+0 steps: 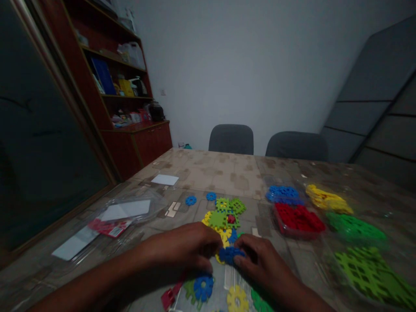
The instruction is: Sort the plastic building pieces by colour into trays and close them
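Note:
Between my two hands is a dark blue notched plastic building piece [230, 256]. My right hand [260, 255] pinches its right end between thumb and fingers. Curled fingers of my left hand [203, 245] meet its left end, their tips partly hidden. Just beyond lies a joined group of plastic pieces, with a light green square plate [218, 219], a yellow gear-shaped piece [225, 235] and a small red piece [231, 219]. Nearer to me are a blue gear disc [203, 288], a yellow gear disc [237, 299] and a red piece [168, 299].
At the right stand clear tubs of blue pieces [282, 193], red pieces [299, 218], yellow pieces [328, 199], green pieces [355, 227] and light green plates [373, 273]. Plastic packaging with white cards [126, 209] lies left. Two grey chairs [231, 138] stand behind the table [224, 171].

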`<state>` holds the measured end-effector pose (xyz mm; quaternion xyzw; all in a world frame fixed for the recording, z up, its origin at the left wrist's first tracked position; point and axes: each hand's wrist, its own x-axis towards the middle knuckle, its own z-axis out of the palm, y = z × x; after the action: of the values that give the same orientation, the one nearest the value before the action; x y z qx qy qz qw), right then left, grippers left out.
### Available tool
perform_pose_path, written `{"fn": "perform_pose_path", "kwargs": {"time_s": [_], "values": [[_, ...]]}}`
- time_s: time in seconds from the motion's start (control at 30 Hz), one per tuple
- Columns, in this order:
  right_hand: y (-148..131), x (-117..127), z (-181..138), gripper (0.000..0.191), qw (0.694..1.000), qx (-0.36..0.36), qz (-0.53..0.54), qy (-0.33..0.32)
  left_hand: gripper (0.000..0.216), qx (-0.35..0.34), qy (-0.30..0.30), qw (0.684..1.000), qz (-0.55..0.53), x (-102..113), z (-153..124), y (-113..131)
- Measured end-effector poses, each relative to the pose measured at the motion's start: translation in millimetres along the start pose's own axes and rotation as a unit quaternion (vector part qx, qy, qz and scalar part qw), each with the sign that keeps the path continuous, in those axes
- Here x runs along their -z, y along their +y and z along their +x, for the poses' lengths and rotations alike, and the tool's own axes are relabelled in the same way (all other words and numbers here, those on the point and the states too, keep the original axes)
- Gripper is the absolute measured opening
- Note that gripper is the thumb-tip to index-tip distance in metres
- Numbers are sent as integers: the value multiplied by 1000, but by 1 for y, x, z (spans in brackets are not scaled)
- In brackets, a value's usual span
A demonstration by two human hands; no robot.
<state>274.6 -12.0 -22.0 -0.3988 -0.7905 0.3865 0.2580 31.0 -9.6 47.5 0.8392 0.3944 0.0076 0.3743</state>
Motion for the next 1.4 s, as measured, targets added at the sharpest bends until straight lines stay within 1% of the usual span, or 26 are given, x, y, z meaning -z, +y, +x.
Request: {"fn": "perform_pose_path", "kwargs": {"time_s": [0.07, 0.13, 0.2, 0.3, 0.4, 0.5, 0.63, 0.7, 0.77, 0.83, 0.9, 0.97, 1.0, 1.1, 1.2, 1.3, 1.4], "values": [[3, -1, 1, 5, 1000, -12, -12, 2, 43, 4, -40, 996, 77, 6, -8, 3], [5, -3, 3, 2, 1000, -20, -21, 0, 56, 1, -61, 989, 132, 5, -12, 4], [5, -4, 3, 3, 999, -20, -30, -8, 58, 4, -66, 984, 163, 0, -12, 6], [3, -4, 3, 6, 999, -18, -46, -17, 55, 4, -62, 983, 173, -6, -10, 9], [2, -2, 2, 7, 998, -19, -55, -19, 53, 1, -55, 986, 158, -8, -11, 12], [1, -2, 1, 9, 998, -17, -49, -22, 50, 12, -45, 988, 145, -8, -12, 15], [1, -2, 1, 13, 999, -25, -31, -21, 36, 9, -36, 994, 105, -6, -8, 16], [2, -1, 2, 12, 999, -30, -18, -20, 30, -4, -32, 996, 85, -4, -6, 15], [2, 0, 3, 9, 999, -36, -4, -19, 24, -2, -24, 998, 57, 0, -4, 10], [1, 2, 4, 7, 999, -41, 5, -17, 18, 9, 7, 1000, 25, 4, -1, 1], [-2, 4, 3, 7, 999, -40, 7, -21, 14, 21, 60, 998, -3, 5, 2, -9], [-5, 6, 3, 8, 999, -35, 1, -21, 11, 26, 105, 994, -29, 3, 6, -18], [-7, 6, 2, 9, 999, -30, -4, -17, 9, 27, 116, 992, -43, 1, 9, -21], [-9, 6, 2, 9, 1000, -19, -12, 2, 5, 12, 109, 990, -87, -11, 15, -23], [-10, 3, 3, 10, 1000, -31, -3, 6, 3, -6, 97, 989, -115, -20, 18, -19], [-12, 2, 4, 5, 999, -40, -2, 3, 3, -22, 101, 988, -113, -22, 19, -16], [-16, 3, 3, 6, 999, -38, -3, 8, 6, -50, 99, 987, -118, -18, 18, -16]]}}
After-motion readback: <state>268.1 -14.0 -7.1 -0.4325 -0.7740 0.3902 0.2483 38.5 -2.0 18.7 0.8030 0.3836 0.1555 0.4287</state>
